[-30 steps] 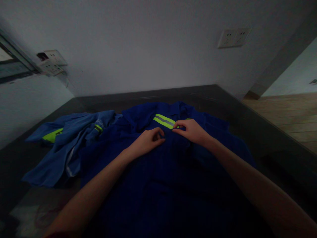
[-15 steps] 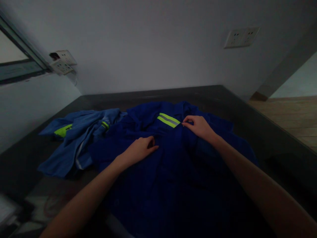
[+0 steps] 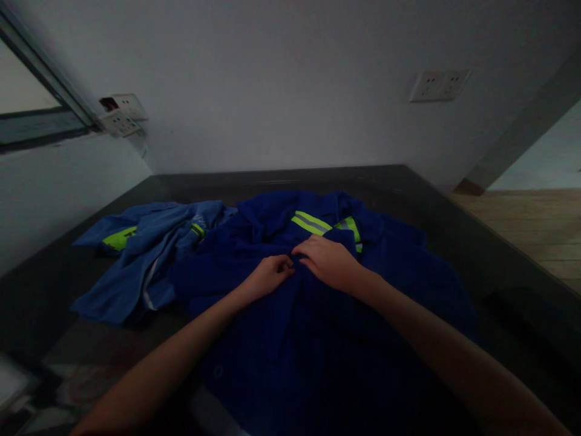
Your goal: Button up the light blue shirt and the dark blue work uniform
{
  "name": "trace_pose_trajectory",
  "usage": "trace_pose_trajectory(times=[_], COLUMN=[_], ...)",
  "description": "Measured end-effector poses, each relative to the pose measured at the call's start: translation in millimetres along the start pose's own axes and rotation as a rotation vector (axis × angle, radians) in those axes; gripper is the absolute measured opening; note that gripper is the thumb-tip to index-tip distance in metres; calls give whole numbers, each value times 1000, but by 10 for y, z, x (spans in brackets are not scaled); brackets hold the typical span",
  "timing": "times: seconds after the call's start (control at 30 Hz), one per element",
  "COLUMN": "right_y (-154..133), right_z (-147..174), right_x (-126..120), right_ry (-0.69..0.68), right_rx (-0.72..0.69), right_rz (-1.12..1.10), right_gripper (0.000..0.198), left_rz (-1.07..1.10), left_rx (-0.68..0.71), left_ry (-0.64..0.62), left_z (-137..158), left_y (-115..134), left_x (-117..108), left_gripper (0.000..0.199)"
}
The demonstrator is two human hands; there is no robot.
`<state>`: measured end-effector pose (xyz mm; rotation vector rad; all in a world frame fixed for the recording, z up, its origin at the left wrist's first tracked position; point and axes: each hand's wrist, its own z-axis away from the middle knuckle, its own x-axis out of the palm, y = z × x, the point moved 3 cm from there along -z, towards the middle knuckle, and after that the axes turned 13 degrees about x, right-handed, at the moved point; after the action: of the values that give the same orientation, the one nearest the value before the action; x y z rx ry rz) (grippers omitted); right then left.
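Note:
A dark blue work jacket (image 3: 408, 272) with yellow-and-grey reflective strips lies spread in front of me. My left hand (image 3: 271, 274) is closed in a pinch at the jacket's front, thumb and forefinger at the cloth. Close beside it, my right hand (image 3: 329, 261) pinches the front edge of the same jacket, its fingertips almost meeting the left ones. The exact bit of cloth between the fingers is hidden. Just beyond the right hand, a reflective strip (image 3: 311, 223) crosses the chest.
To the left lies a crumpled lighter blue garment (image 3: 167, 242) with yellow patches. Both rest on a dark table (image 3: 272, 177) against a wall with sockets (image 3: 439, 86). A dark flat object (image 3: 521, 315) lies at the right. Blurred items sit at the lower left.
My right hand has moved left and nearer with the jacket's edge, up to my left hand. A second reflective strip now shows on the right. The left hand has shifted slightly.

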<state>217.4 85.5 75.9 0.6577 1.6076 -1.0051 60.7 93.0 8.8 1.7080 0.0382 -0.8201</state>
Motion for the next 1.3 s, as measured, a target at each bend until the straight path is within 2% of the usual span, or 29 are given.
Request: trace_pose_trajectory(times=[0.13, 0.23, 0.33, 0.47, 0.63, 0.7, 0.8, 0.9, 1.07, 1.3], right_y=[147, 244, 278, 267, 269, 270, 254, 210, 152, 162], right_z=[-85, -99, -95, -83, -62, -54, -43, -29, -6, -3], right_x=[215, 169, 45, -67, -150, -174, -182, -162, -143, -124], right_ry=[-49, -30, -45, -157, -204, -202, -189, -178, -147, -170], right_rx=[17, 42, 90, 102, 96, 97, 85, 58, 39, 50], right_rz=[7, -64, -174, -333, -433, -467, -489, -493, -458, -418], right_gripper=[24, 22, 19, 17, 18, 19, 19, 18, 14, 14], left_rz=[403, 653, 730, 625, 88, -105, -249, -255, -139, -98], left_rx=[-67, -143, -172, -70, 184, 215, 198, 188, 173, 171], left_ry=[65, 113, 121, 95, 70, 75, 59, 70, 95, 107], left_z=[21, 41, 76, 120, 165, 182, 188, 175, 143, 114], left_y=[-1, 76, 208, 382, 596, 660, 685, 638, 533, 504], left_x=[-20, -53, -85, -143, -235, -253, -250, -240, -227, -201], left_gripper=[21, 29, 35, 34, 11, 12, 14, 15, 20, 18])
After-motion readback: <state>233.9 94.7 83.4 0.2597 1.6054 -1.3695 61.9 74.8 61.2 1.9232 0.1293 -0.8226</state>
